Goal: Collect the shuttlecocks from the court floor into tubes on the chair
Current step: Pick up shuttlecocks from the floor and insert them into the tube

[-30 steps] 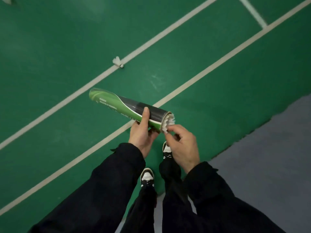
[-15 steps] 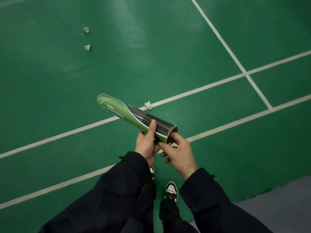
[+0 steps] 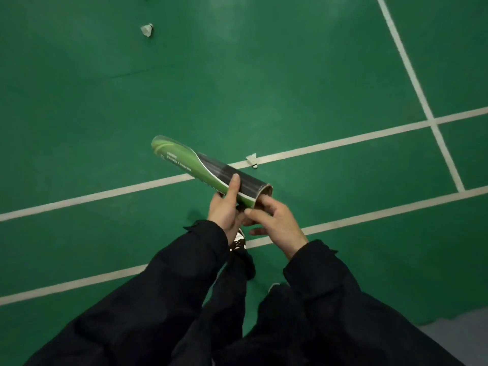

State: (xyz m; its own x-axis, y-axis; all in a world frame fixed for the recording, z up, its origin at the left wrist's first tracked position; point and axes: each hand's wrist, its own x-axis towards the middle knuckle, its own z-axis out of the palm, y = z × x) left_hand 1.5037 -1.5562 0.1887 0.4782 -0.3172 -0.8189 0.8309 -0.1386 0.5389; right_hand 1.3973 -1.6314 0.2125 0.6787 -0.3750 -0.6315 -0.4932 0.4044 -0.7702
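My left hand [image 3: 226,210] grips a green and black shuttlecock tube [image 3: 203,170] near its open end, the tube held almost level and pointing away to the left. At that open mouth sits my right hand [image 3: 274,225], fingers spread and curled against the rim, nothing visible in them. No feathers show at the mouth. A white shuttlecock [image 3: 252,160] lies on a white court line just beyond the tube. A second shuttlecock [image 3: 146,30] lies farther off at the upper left. The chair is not in view.
Green court floor [image 3: 264,75] with white lines [image 3: 343,142] crossing it. A grey floor strip [image 3: 459,336] begins at the lower right. My shoes [image 3: 239,243] and dark trousers are below my hands.
The feathers that stuck out of the tube's mouth a second ago are gone from sight, pushed inside. The view has turned left, and the shuttlecock on the line is closer.
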